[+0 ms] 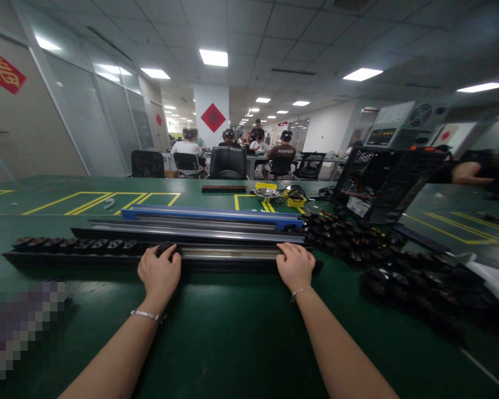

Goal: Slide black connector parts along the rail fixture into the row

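Note:
A long black rail (228,256) lies across the green table in front of me, with a row of small black parts (75,244) seated along its left half. My left hand (159,272) is closed over a small black part at the rail's middle, fingers curled round it. My right hand (295,265) rests on the rail further right, fingers curled over its near edge. More metal rails (199,230) and a blue-edged rail (208,213) lie just behind.
A heap of small black parts (399,260) spreads on the table to the right. Behind it stands a black perforated case (378,183). A yellow tool and metal bowl (274,194) sit further back. Several people sit at desks in the distance; another person is at far right.

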`<move>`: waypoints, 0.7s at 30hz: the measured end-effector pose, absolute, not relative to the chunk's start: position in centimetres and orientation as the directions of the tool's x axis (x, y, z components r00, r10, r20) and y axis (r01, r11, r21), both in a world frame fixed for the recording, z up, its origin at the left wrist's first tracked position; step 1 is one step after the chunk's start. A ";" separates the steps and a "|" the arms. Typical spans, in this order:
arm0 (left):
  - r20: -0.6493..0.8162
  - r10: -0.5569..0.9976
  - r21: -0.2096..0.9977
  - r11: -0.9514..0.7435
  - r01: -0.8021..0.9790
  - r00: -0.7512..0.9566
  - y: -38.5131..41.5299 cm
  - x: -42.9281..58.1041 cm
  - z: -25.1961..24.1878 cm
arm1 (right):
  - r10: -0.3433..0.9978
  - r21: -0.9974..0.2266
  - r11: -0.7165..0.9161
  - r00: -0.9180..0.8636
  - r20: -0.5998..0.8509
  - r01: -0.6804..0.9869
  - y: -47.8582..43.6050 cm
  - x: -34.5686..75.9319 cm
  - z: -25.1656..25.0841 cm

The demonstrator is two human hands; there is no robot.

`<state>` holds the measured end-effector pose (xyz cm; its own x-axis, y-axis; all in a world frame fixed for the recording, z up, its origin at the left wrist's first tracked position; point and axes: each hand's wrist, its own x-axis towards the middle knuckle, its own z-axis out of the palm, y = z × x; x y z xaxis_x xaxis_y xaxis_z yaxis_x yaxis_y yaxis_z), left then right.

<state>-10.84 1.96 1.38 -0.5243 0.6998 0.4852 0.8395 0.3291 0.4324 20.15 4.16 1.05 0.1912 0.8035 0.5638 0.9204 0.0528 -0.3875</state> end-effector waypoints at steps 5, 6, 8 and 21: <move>0.508 0.708 0.400 0.310 0.863 -0.490 1.8 -10.8 1.5 | 0.803 -0.389 0.060 0.186 0.566 0.919 4.2 20.2 1.1; 0.510 0.709 0.396 0.309 0.865 -0.487 1.8 -10.8 1.5 | 0.803 -0.390 0.059 0.188 0.565 0.919 4.2 20.2 1.1; 0.512 0.708 0.393 0.310 0.866 -0.486 1.7 -10.7 1.5 | 0.803 -0.392 0.056 0.192 0.565 0.918 4.3 20.2 1.2; 0.485 0.741 0.373 0.304 0.877 -0.464 1.6 -10.1 1.6 | 0.801 -0.356 0.062 0.166 0.575 0.932 4.2 20.3 1.0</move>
<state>-10.09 1.65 1.64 -0.4638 0.7412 0.4853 0.8765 0.3042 0.3731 20.27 4.25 0.97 0.1663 0.8011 0.5749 0.9324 0.0619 -0.3560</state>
